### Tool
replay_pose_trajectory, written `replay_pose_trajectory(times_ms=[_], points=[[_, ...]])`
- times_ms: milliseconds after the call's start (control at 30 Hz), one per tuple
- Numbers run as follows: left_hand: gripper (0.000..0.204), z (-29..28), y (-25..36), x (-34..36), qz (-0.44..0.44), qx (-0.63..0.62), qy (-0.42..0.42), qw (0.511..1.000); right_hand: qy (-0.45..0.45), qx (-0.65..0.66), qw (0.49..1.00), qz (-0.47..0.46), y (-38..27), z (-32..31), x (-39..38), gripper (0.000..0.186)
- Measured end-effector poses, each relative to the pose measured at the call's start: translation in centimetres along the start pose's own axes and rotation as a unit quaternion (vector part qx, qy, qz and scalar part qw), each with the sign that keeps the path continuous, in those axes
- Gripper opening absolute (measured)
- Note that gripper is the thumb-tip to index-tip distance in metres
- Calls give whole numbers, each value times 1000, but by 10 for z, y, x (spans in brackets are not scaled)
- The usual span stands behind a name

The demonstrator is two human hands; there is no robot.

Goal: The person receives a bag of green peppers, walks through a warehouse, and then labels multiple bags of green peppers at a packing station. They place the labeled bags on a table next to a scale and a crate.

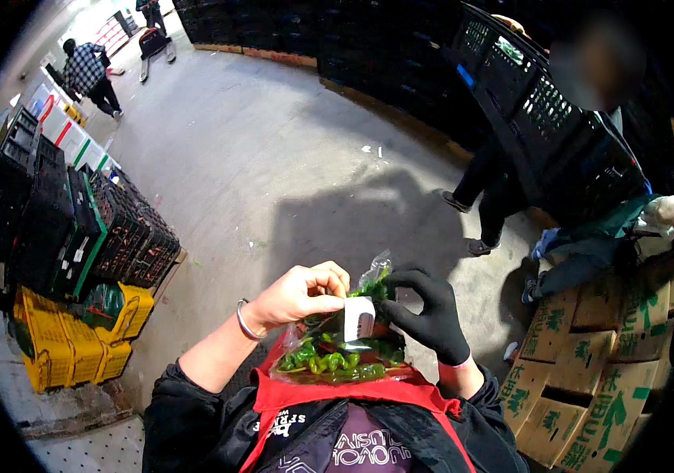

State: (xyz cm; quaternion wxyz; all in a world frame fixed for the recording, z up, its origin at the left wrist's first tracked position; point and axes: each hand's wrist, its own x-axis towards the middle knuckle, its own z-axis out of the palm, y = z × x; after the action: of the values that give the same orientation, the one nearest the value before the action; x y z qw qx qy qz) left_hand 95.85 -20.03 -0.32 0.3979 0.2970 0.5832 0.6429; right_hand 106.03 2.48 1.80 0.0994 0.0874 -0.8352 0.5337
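Close to my chest is a clear plastic bag of green peppers (329,361), its gathered top pointing away from me. A white label (358,320) lies against the front of the bag. My left hand (303,293), bare with a metal bangle at the wrist, is closed, thumb and forefinger pinching the label's upper left corner. In a black glove, my right hand (431,311) curls its thumb and fingers round the right side of the bag's neck. The peppers rest over my red apron (305,399), and the bag's underside is hidden.
Black crates (45,213) and yellow crates (77,343) are stacked at left. Cardboard boxes (577,355) fill the lower right. At upper right a person stands by a large black crate (542,102); another person (90,75) walks far left near a pallet jack (153,46).
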Motion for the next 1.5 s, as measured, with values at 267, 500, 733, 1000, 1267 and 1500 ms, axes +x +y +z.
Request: replay_pose_trajectory(times_ms=[267,500,733,1000,1267,1500], points=[[9,-1,-6,-10,43,120,85,988,-65,-2,998,25,-9,25,11,13],[10,-3,-10,-14,-5,130,129,983,-24,-25,999,5,12,53,18,16],[6,-11,-20,-21,-34,99,152,983,-42,0,999,20,28,69,21,16],[4,-9,-22,-23,-22,138,201,970,-26,-49,998,-11,27,83,26,13],[4,-3,-23,-23,-17,195,217,956,-74,-128,989,-2,20,83,30,12],[5,0,-29,-24,-7,195,228,954,-92,-130,987,-22,27,88,31,15]])
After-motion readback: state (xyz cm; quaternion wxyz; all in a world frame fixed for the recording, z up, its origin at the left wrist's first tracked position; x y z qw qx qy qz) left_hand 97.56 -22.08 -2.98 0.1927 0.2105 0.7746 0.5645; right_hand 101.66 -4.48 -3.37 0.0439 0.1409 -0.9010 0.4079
